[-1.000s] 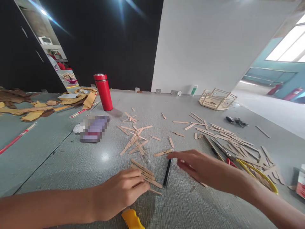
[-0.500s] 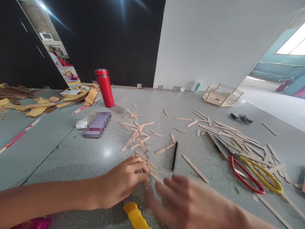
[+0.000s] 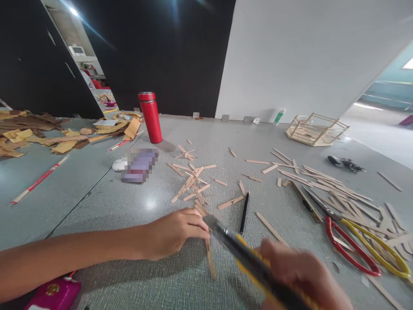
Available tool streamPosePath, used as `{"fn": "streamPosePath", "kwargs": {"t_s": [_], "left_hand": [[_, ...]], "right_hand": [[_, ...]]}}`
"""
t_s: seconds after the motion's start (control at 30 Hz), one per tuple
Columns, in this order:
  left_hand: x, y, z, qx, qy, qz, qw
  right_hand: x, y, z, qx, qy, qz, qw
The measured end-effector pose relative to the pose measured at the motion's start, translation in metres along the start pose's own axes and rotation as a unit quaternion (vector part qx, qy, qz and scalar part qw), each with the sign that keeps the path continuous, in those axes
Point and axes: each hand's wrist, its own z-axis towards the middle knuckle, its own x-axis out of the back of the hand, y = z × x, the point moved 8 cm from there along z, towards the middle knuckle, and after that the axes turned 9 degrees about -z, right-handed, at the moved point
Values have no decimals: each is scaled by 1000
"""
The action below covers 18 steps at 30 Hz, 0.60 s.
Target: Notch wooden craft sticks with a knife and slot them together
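Note:
My right hand (image 3: 297, 267) is wrapped round a yellow and black utility knife (image 3: 254, 262), raised over the table and slightly blurred. Its blade end points up and left, close to the fingers of my left hand (image 3: 183, 232). Those fingers are closed and pressed down on a wooden craft stick (image 3: 210, 260), whose near end sticks out toward me. Just beyond them, more flat sticks (image 3: 200, 208) are partly hidden by the hand and the knife. A black pen (image 3: 245, 213) lies between the two hands, a little farther off.
Loose craft sticks (image 3: 193, 181) lie mid-table, with a larger heap (image 3: 358, 206) at right near red-and-yellow-handled scissors (image 3: 351, 254). A red flask (image 3: 151, 118), a blurred phone (image 3: 140, 165) and a stick-built frame (image 3: 318, 130) stand farther back. A magenta object (image 3: 54, 292) is lower left.
My right hand has picked up the yellow utility knife from the table and raised it toward my left hand. The view has shifted slightly left; my left hand stays on the stick.

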Motion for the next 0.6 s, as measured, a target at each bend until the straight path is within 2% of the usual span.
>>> {"fn": "streamPosePath", "kwargs": {"t_s": [0.07, 0.13, 0.2, 0.27, 0.37, 0.47, 0.53, 0.6], "left_hand": [[0, 1, -2, -2, 5, 15, 1000], [1, 6, -3, -2, 12, 29, 1000], [0, 15, -3, -1, 2, 49, 999], [-6, 26, -3, 13, -55, 104, 993], [-11, 41, -6, 35, -111, 172, 978], [-18, 43, -12, 67, -148, 180, 970], [-20, 40, -15, 79, -138, 180, 971], [-22, 34, -17, 84, -119, 171, 974]], "right_hand": [[6, 23, 6, -136, 36, 77, 987], [-2, 40, 9, -216, 15, 175, 961], [-5, 58, 5, -286, 17, 174, 942], [-5, 72, -1, -332, 29, 132, 934], [-15, 80, -10, -367, 13, 154, 917], [-32, 80, -17, -381, -51, 177, 906], [-34, 80, -18, -366, -79, 109, 921], [-29, 80, -17, -334, -78, 8, 939]]}}
